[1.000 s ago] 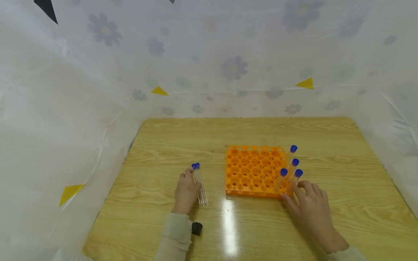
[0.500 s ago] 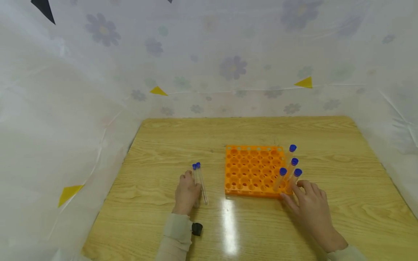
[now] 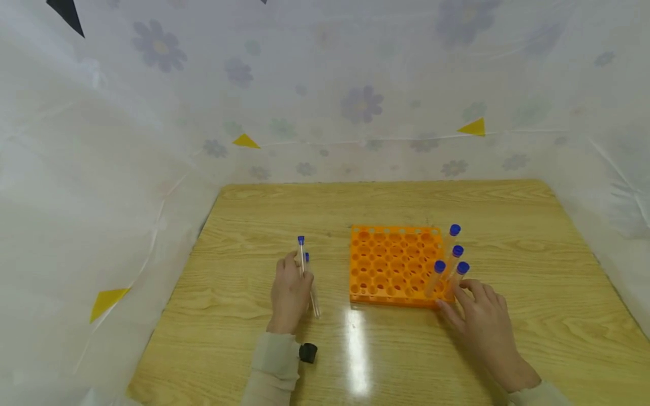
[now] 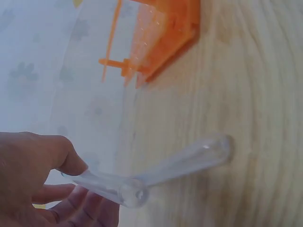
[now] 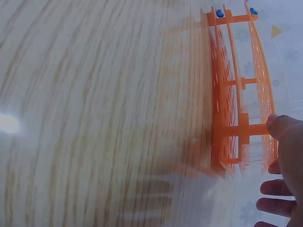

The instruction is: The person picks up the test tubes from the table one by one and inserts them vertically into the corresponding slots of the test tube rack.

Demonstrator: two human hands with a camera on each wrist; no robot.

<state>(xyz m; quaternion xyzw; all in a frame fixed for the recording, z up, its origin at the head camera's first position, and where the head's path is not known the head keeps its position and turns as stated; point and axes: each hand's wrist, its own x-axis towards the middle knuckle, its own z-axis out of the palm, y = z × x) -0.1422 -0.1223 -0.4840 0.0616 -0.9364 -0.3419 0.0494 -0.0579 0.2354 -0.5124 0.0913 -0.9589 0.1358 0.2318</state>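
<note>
We see the left hand [image 3: 290,293] reaching forward over the bench [image 3: 228,338], back of the hand up, a pale sleeve [image 3: 274,361] behind it and a small black piece [image 3: 308,353] beside the wrist. Its thumb and fingers pinch a clear, blue-capped tube [image 3: 302,252]: the cap sticks out ahead of the fingertips, and in the left wrist view the rounded end points back past the thumb. Just beside these fingers, on their right, a second tube [image 3: 315,307] lies along the bench; the two overlap from where we look, so we cannot tell whether they touch.

The right hand [image 3: 484,324] comes in from the near right, angled toward the left. Its thumb tip touches the near edge of the orange rack [image 3: 391,265], close to the right corner, while the other fingers stand apart, bent a little, along the corner's right side.

The rack sits between the two hands, ahead and left of the right thumb. We count four tubes [image 3: 457,251] with blue caps standing in its right end, the nearest just beside the right index finger; the holes farther left, toward the left fingers, hold nothing we can see.
</note>
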